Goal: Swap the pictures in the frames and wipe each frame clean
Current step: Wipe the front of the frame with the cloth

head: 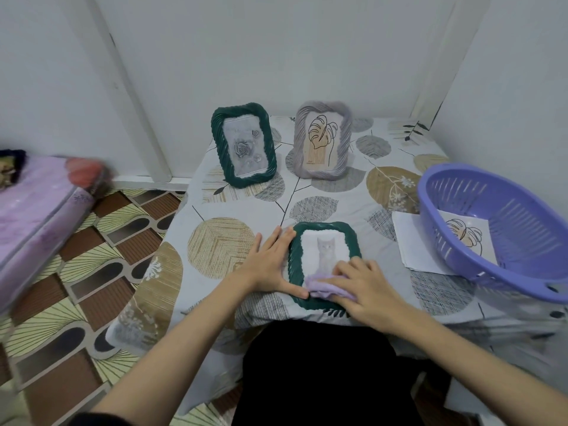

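A dark green frame holding a grey cat picture lies flat near the table's front edge. My left hand rests flat against its left side, the thumb along its lower corner. My right hand presses a lilac cloth onto the lower part of the glass. Two frames stand upright at the back: a green frame with a rose picture and a grey frame with a leaf drawing.
A purple plastic basket sits at the right, tilted, partly on loose pictures including a leaf print. The table has a leaf-patterned cloth. A pink mattress lies on the tiled floor at left.
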`<state>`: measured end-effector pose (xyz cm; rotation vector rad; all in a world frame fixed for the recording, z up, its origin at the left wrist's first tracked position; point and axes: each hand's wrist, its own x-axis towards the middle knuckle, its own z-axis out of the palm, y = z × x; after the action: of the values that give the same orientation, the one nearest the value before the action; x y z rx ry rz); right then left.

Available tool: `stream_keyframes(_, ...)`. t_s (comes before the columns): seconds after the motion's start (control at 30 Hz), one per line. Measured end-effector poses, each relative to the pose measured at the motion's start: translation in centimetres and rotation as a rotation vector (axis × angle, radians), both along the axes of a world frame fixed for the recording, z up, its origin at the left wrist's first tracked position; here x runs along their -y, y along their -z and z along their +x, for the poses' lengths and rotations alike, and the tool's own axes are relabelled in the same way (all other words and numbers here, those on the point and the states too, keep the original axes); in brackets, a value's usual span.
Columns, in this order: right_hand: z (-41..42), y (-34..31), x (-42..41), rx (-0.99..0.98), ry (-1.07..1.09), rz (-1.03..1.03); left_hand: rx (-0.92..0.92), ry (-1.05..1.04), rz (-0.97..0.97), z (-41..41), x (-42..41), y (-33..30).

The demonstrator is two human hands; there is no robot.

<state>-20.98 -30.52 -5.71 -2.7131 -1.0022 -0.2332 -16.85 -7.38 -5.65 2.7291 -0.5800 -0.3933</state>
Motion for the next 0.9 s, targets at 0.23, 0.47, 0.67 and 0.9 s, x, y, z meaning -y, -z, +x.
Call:
stream_keyframes(0.23,1.5,-0.5,-1.0,-0.030,0.201,-0.012,0.003,-0.005,-0.007,0.0,0.1,0.1)
stream_keyframes(0.47,1.0,-0.9,3.3,0.042,0.168,-0.034,-0.006,0.000,-0.016,0.1,0.0,0.2)
stream_keyframes(0.67,-0.2,-0.8,0.2,-0.047,0.122,-0.002,0.006,-0.031,-0.044,0.0,0.1,0.4)
stream_keyframes(0.9,0.7,-1.5,3.3,0.005,0.186,-0.049,0.003,-0.016,-0.040,0.0,0.0,0.3)
